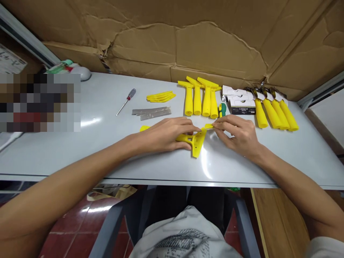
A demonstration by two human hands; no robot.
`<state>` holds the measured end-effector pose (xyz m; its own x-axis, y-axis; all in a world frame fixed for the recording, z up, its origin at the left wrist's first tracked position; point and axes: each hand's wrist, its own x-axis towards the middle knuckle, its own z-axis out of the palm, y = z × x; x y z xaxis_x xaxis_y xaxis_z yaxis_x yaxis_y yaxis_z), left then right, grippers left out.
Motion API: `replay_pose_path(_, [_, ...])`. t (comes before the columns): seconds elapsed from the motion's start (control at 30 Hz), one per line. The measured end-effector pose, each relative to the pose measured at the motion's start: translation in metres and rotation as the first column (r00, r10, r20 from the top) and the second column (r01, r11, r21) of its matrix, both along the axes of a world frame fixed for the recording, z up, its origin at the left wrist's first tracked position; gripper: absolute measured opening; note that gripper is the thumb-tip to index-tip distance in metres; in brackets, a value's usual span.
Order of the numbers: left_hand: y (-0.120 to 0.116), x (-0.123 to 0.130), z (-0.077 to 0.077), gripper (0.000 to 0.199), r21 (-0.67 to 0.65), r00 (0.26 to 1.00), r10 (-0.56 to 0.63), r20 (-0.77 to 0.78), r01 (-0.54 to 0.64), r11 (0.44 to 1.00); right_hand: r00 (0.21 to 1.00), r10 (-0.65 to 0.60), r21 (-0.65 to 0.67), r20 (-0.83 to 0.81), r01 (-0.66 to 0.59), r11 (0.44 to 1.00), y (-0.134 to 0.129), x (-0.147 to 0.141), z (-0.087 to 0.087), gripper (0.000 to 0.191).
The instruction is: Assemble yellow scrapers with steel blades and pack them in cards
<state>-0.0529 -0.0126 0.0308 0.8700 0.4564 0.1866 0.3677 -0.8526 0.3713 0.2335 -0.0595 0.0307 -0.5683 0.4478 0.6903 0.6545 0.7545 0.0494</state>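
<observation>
My left hand (172,134) is closed round the handle of a yellow scraper (198,143), which lies on its side with its flat head pointing right. The handle's end shows beyond the wrist. At the far corner of the head, my right hand (238,136) pinches a thin yellow strip (209,126) between thumb and fingers. Whether the strip touches the head is hard to tell. Behind the left hand lie several flat metal blades (152,113) and a small pile of yellow strips (160,96).
Several yellow scraper handles (197,100) lie beyond my hands, beside a green screwdriver handle (222,109). White and black boxes (242,104) and several scrapers with dark heads (274,114) are at the right. A screwdriver (127,100) lies left. Cardboard (188,43) walls the table's back.
</observation>
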Motion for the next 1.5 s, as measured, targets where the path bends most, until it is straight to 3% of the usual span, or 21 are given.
replay_pose_path(0.13, [0.001,0.001,0.008,0.04,-0.076,0.99,0.124,-0.061,-0.129,0.989,0.993,0.007,0.043,0.117,-0.012,0.999,0.002,0.004,-0.002,0.01])
replay_pose_path(0.3, [-0.004,0.004,0.014,0.039,0.021,0.97,0.244,-0.006,-0.244,0.97,0.995,0.054,0.147,0.078,-0.065,0.987,0.001,0.007,0.002,0.017])
replay_pose_path(0.43, [-0.006,0.003,0.012,0.039,0.088,0.978,0.179,0.108,-0.189,0.978,0.987,0.146,0.138,-0.06,-0.136,0.981,0.0,0.006,0.003,0.03])
replay_pose_path(0.63, [-0.011,0.004,0.008,0.033,0.119,0.963,0.021,0.267,-0.054,0.991,0.986,0.169,0.098,0.0,-0.168,0.981,0.0,0.001,-0.005,0.031])
replay_pose_path(1.03, [-0.013,0.003,0.008,0.024,0.196,0.957,0.018,0.288,-0.078,0.977,0.978,0.18,0.101,0.106,-0.191,0.976,0.0,-0.004,0.003,0.037])
replay_pose_path(1.27, [-0.012,0.004,0.008,0.031,0.152,0.955,-0.02,0.295,-0.026,0.988,0.961,0.184,0.095,0.208,-0.207,0.974,0.002,-0.004,0.0,0.041])
replay_pose_path(1.5, [-0.014,0.005,0.008,0.026,0.166,0.961,0.004,0.276,-0.052,0.985,0.955,0.169,0.128,0.244,-0.204,0.97,0.006,0.006,-0.001,0.041])
